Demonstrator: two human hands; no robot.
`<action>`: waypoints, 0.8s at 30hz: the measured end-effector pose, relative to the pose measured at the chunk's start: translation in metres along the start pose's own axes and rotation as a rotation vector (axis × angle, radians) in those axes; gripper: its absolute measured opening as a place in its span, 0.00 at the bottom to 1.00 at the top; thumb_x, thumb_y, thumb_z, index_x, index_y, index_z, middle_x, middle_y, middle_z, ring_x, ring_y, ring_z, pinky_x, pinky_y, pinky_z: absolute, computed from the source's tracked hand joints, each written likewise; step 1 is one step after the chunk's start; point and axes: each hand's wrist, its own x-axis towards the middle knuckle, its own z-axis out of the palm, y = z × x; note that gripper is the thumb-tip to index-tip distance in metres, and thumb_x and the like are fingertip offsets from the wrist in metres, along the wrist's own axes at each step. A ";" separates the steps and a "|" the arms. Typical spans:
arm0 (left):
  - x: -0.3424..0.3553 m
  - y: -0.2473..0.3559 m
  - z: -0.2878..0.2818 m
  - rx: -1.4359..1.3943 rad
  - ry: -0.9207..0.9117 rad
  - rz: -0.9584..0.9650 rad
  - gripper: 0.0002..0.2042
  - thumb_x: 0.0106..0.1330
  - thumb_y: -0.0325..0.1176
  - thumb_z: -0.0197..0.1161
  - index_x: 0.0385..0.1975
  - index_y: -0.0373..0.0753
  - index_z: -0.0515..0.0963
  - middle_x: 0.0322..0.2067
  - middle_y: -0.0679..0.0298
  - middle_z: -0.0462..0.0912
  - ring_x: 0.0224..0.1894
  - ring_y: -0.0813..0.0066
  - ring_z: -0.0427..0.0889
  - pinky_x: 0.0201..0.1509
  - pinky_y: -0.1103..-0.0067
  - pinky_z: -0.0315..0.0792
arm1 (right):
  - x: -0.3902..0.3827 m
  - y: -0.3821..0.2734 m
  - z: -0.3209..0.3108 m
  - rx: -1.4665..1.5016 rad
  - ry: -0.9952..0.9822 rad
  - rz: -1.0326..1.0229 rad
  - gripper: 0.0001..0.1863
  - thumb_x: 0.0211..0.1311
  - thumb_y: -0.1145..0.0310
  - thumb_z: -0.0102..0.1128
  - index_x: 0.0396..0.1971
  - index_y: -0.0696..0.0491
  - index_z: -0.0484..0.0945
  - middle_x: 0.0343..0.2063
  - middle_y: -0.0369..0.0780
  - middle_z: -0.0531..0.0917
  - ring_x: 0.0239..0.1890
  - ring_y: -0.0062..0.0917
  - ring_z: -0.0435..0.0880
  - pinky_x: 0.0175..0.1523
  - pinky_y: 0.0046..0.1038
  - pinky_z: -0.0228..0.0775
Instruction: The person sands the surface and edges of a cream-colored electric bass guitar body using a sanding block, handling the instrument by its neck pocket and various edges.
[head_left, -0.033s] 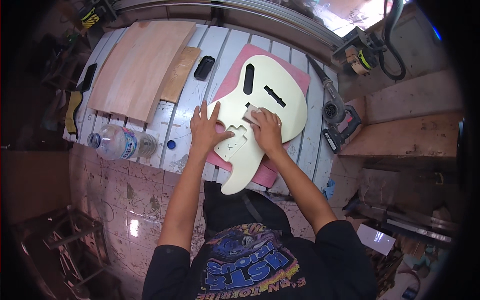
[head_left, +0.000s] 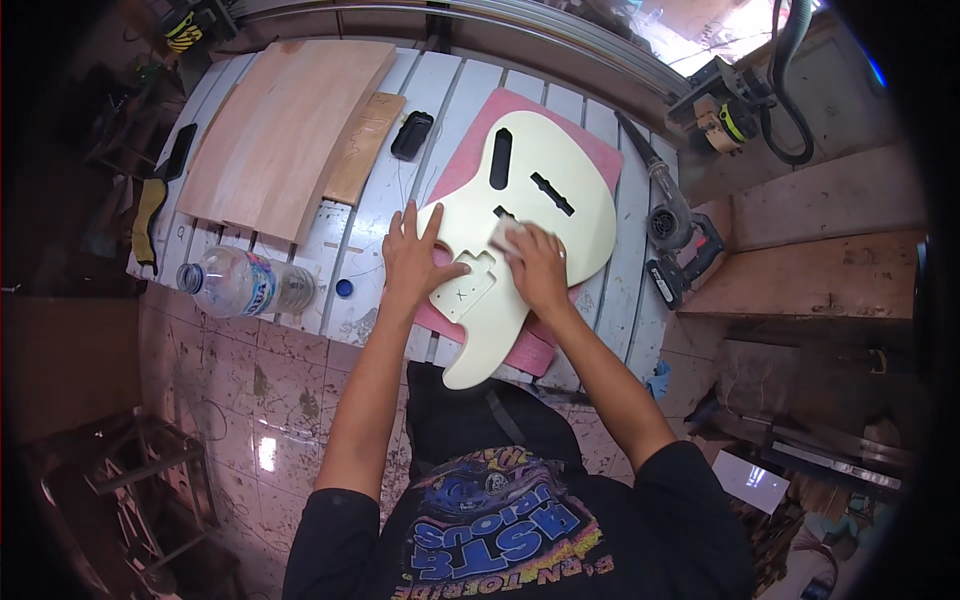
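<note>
A cream guitar body [head_left: 570, 230] with black slots and a recessed cavity lies on a pink pad [head_left: 462, 160]. My left hand [head_left: 413, 258] rests spread on its left part, the thumb reaching to the cavity's edge. My right hand [head_left: 542, 270] grips a small pale block [head_left: 505, 236] on the cream surface just above that cavity, beside a small black slot. The block is slightly blurred.
The slatted white table [head_left: 350, 245] holds wooden boards [head_left: 270, 130], a black case [head_left: 412, 134], a plastic bottle [head_left: 240, 283], a blue cap [head_left: 343, 288] and a cordless blower [head_left: 668, 230]. Machine heads hang at both back corners. A wooden shelf [head_left: 800, 280] stands right.
My right hand and the pale block have shifted slightly down toward me over the body. My left hand stays in about the same place.
</note>
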 end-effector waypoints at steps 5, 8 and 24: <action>-0.002 0.004 -0.011 0.042 -0.084 -0.093 0.59 0.39 0.60 0.83 0.77 0.58 0.61 0.78 0.47 0.54 0.77 0.36 0.53 0.73 0.37 0.52 | -0.088 -0.022 -0.032 -0.078 -0.161 -0.084 0.24 0.59 0.71 0.69 0.57 0.50 0.81 0.59 0.47 0.79 0.60 0.48 0.77 0.68 0.49 0.62; 0.003 0.013 -0.017 0.069 -0.122 -0.131 0.59 0.39 0.61 0.83 0.78 0.61 0.60 0.78 0.49 0.53 0.78 0.36 0.52 0.74 0.32 0.47 | -0.046 -0.022 -0.022 -0.093 -0.112 -0.066 0.24 0.59 0.71 0.69 0.57 0.49 0.81 0.59 0.47 0.79 0.61 0.48 0.76 0.69 0.47 0.61; 0.001 0.014 -0.012 0.077 -0.103 -0.123 0.60 0.38 0.62 0.83 0.78 0.64 0.58 0.78 0.49 0.54 0.77 0.37 0.53 0.73 0.31 0.44 | 0.009 -0.003 0.010 -0.016 -0.013 -0.001 0.25 0.58 0.69 0.69 0.57 0.47 0.81 0.61 0.46 0.78 0.63 0.45 0.74 0.68 0.47 0.58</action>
